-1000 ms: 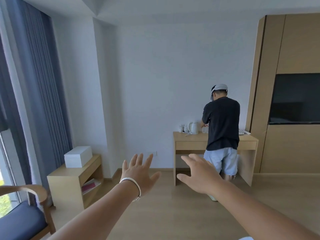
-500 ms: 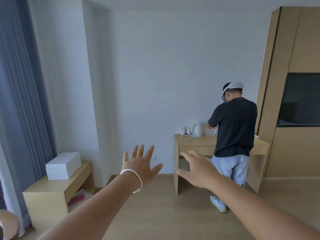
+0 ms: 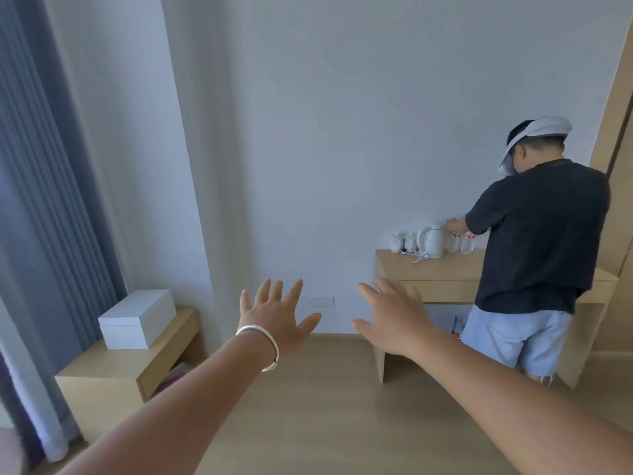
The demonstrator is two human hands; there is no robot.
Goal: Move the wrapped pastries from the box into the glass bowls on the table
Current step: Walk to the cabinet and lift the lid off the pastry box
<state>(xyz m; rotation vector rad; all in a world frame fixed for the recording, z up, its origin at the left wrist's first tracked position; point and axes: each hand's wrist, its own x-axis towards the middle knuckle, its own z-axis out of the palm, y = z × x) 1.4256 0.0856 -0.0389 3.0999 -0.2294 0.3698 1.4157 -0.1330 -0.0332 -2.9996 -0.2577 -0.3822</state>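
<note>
A closed white box [image 3: 137, 318] sits on a low wooden side table [image 3: 113, 371] at the left, by the curtain. My left hand [image 3: 274, 320], with a silver bangle on the wrist, is held out in the air with fingers spread, well to the right of the box. My right hand [image 3: 394, 320] is stretched out beside it, fingers straight, holding nothing. No wrapped pastries or glass bowls can be made out in this view.
Another person [image 3: 537, 248] in a dark shirt stands at a wooden desk [image 3: 428, 272] at the right, which holds a white kettle [image 3: 431, 241], cups and glasses. Grey curtains [image 3: 51, 183] hang at the left. Wood floor lies between me and the furniture.
The view has swung left and closer: the box and side table now sit nearer the centre, the person nearer the right edge. Both hands stay outstretched and spread.
</note>
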